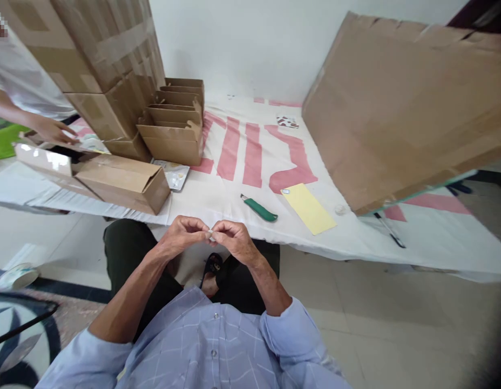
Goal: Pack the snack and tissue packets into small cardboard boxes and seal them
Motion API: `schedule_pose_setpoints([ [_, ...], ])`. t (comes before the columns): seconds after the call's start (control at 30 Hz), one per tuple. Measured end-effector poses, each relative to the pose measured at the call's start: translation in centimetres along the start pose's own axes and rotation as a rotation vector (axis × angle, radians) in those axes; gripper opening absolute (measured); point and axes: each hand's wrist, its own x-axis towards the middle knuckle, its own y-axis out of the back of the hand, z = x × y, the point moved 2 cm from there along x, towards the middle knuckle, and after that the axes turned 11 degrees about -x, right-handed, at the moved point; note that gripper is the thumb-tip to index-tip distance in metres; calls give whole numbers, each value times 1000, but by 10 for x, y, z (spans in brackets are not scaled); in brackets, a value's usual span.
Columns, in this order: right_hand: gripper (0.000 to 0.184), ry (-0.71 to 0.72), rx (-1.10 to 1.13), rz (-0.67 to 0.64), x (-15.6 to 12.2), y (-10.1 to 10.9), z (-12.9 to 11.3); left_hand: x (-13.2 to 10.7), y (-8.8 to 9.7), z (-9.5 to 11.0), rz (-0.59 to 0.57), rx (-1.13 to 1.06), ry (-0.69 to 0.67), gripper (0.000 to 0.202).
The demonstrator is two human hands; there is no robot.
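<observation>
Just in front of the table's near edge, above my lap, my two hands meet fingertip to fingertip. My left hand (184, 235) and my right hand (234, 239) both pinch a tiny whitish piece (210, 232), too small to name. On the table just beyond them lies a green utility knife (260, 208), apart from my fingers. Right of the knife is a yellow card (309, 208) with a small label at its corner.
A long open carton (121, 175) and a silver pouch (176, 175) lie left, before stacked cartons (113, 81) and upright folded boxes (171, 121). A large cardboard sheet (396, 108) leans at right, near a black pen (390, 230). Another person's hand (54, 128) reaches over the far-left carton.
</observation>
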Motion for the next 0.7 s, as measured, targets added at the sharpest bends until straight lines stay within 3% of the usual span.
schedule_pose_setpoints([
  [0.27,55,-26,211,67,-6,-5,16,2,7,-11,105,81,-92,39],
  [0.5,54,-33,307,229,-13,0,34,10,-12,-24,96,81,-117,47],
  [0.6,51,-44,289,282,-22,11,40,16,-20,-32,58,114,-115,49],
  [0.7,46,-45,201,404,-34,38,39,23,-20,-45,75,180,-108,49],
])
